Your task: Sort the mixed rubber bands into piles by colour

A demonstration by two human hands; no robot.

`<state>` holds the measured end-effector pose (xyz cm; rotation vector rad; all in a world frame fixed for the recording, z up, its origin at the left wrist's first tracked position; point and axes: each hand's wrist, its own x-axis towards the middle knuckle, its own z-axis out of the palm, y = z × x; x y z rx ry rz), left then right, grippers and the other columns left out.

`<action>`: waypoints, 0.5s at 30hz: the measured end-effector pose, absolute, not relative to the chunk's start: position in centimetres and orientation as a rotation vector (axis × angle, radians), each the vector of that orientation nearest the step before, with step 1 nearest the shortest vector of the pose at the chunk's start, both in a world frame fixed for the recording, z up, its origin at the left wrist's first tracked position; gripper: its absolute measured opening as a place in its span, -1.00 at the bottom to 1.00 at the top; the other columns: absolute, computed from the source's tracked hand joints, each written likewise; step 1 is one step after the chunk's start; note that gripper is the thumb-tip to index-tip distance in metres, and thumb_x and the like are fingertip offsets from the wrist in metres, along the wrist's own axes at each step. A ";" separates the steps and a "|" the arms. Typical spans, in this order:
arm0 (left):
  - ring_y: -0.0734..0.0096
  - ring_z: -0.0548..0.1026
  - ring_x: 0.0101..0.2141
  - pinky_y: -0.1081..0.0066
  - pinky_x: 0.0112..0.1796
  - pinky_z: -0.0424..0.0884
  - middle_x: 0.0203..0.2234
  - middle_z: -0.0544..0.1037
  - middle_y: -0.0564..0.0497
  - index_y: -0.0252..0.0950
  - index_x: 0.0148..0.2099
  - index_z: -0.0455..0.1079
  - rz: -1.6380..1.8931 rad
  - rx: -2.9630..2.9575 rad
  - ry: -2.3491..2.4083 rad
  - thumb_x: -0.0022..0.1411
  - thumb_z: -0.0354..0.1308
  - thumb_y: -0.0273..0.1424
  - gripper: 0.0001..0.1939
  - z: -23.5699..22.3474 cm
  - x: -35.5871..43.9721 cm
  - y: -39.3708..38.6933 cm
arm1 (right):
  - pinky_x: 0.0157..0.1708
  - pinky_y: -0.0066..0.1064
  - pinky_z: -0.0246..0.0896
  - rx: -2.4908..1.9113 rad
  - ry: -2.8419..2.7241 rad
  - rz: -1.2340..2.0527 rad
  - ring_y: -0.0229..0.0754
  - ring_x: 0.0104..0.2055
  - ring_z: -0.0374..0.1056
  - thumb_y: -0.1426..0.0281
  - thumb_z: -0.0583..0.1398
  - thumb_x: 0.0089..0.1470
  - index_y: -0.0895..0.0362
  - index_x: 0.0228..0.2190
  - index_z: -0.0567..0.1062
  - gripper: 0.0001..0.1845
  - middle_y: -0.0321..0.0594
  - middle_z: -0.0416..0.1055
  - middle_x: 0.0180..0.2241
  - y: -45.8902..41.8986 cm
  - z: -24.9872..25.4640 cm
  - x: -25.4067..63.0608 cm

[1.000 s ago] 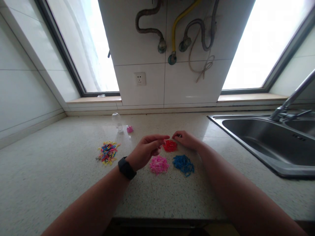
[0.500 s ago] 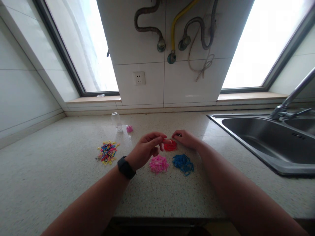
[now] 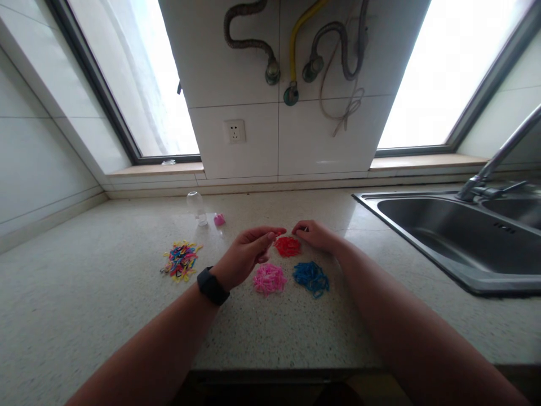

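My left hand (image 3: 247, 251), with a black watch on the wrist, is closed in a pinch just left of and above the red pile. A bit of red, seemingly a small red rubber band (image 3: 278, 233), shows at its fingertips. Beyond the pile's right edge, my right hand (image 3: 313, 234) rests with fingers curled together; what they hold, if anything, is hidden. Between and below the hands lie a heap of red rubber bands (image 3: 288, 247), a heap of pink ones (image 3: 269, 279) and a heap of blue ones (image 3: 311, 278).
A mixed multicoloured heap of small bands (image 3: 181, 261) lies at the left. Behind it are a clear plastic bottle (image 3: 196, 208) and a pink cap (image 3: 218, 219). A steel sink (image 3: 422, 248) with a faucet (image 3: 477, 183) is set into the speckled counter (image 3: 105, 293) at the right.
My left hand's fingers have drawn back from over the red heap, so more of it shows. The right hand stays in nearly the same place. The whole view has shifted slightly.
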<state>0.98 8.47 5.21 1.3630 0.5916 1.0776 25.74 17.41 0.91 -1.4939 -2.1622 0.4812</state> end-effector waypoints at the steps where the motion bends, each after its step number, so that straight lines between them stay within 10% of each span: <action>1: 0.63 0.10 -0.57 0.53 -0.56 0.06 -0.48 0.38 0.06 -0.27 -0.05 0.56 1.090 1.397 0.622 0.20 0.28 -0.17 -0.65 5.1 0.9 8.7 | -0.16 -0.40 0.29 -1.487 -2.168 0.480 -0.16 -0.24 0.47 0.42 0.13 0.12 0.11 -0.26 0.63 -0.73 -0.18 0.60 -0.26 17.5 0.9 25.8; 15: 0.29 0.42 -0.37 0.31 -0.21 0.29 -0.40 0.58 -0.06 -0.22 -0.23 0.59 1.134 2.175 1.173 0.20 0.26 -0.26 -0.83 4.4 2.0 11.6 | -0.22 -0.42 0.28 -1.496 -2.167 0.467 -0.16 -0.25 0.46 0.42 0.14 0.10 0.12 -0.28 0.62 -0.75 -0.17 0.60 -0.26 17.2 1.3 25.4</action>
